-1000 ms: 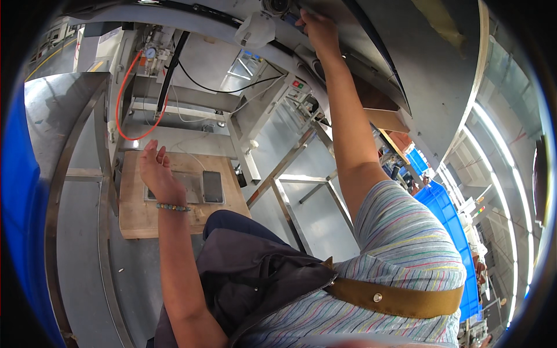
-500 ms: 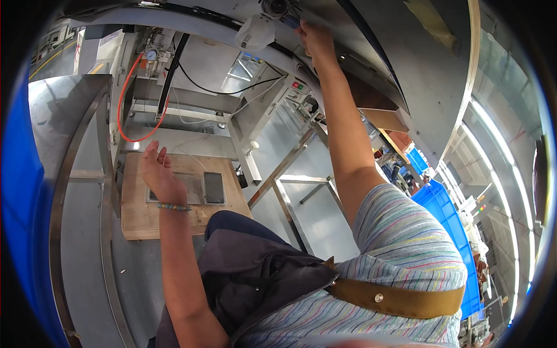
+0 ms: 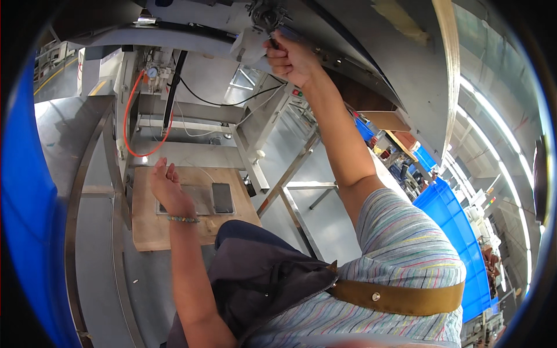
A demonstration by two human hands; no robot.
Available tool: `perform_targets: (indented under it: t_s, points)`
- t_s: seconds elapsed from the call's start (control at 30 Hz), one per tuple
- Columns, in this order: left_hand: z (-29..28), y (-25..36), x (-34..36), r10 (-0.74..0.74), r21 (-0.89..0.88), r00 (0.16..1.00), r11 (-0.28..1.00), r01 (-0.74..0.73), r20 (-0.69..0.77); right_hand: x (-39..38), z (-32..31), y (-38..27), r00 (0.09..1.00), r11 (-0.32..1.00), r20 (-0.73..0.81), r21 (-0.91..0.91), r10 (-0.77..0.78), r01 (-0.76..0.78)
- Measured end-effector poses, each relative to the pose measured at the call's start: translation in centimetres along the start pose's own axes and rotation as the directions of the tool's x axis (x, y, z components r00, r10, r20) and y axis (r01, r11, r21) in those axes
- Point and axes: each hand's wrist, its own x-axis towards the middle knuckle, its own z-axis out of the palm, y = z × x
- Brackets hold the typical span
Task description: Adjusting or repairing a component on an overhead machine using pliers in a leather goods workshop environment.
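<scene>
My right hand [image 3: 292,61] reaches up under the machine table. Its fingers close round a short dark handle [image 3: 274,43] just below a round dark metal mechanism [image 3: 268,16]. A pale translucent plastic cover [image 3: 249,46] hangs beside that mechanism. Lower down, my left hand [image 3: 170,188] hovers with loosely bent fingers apart and nothing in them. Beneath it lies a wooden board [image 3: 151,229] near the floor, bearing a foot pedal plate with a dark rectangular pad [image 3: 223,198].
An orange air hose [image 3: 126,130] loops down beside a pressure gauge [image 3: 152,72]. Metal stand legs [image 3: 87,168] rise at the left, near a blue surface [image 3: 32,174]. A blue crate [image 3: 458,232] stands at the right. The pale table edge [image 3: 449,69] curves overhead.
My right hand has come lower and left in the picture, its fingers now showing round the dark handle. The whole view has shifted slightly. My left hand keeps its loose, empty pose.
</scene>
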Motion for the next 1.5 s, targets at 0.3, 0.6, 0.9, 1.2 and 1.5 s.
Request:
perform_targets:
  t_s: [0.3, 0.6, 0.9, 1.2, 1.5]
  points:
    - [0.3, 0.1, -0.4, -0.009, -0.001, 1.000, 1.000, 0.009, -0.003, 1.6, 1.1, 0.5, 0.966, 0.827, 0.166, 0.500, 0.201, -0.258]
    - [-0.2, -0.6, 0.3, -0.008, -0.013, 1.000, 1.000, 0.008, 0.001, 2.5, 0.9, -0.6, 0.963, 0.813, 0.152, 0.517, 0.222, -0.269]
    - [-0.3, -0.6, 0.2, -0.017, -0.002, 1.000, 1.000, 0.017, -0.006, 3.1, 1.0, -0.9, 0.944, 0.745, 0.226, 0.581, 0.240, -0.328]
    - [-0.3, -0.6, -0.1, 0.008, 0.006, 1.000, 1.000, -0.008, -0.003, 3.9, 2.5, 0.6, 0.986, 0.781, 0.138, 0.604, 0.094, -0.159]
    - [-1.0, -1.4, 0.8, 0.006, 0.004, 1.000, 1.000, -0.006, -0.013, 2.4, 0.1, 1.5, 0.928, 0.779, 0.372, 0.593, -0.040, -0.204]
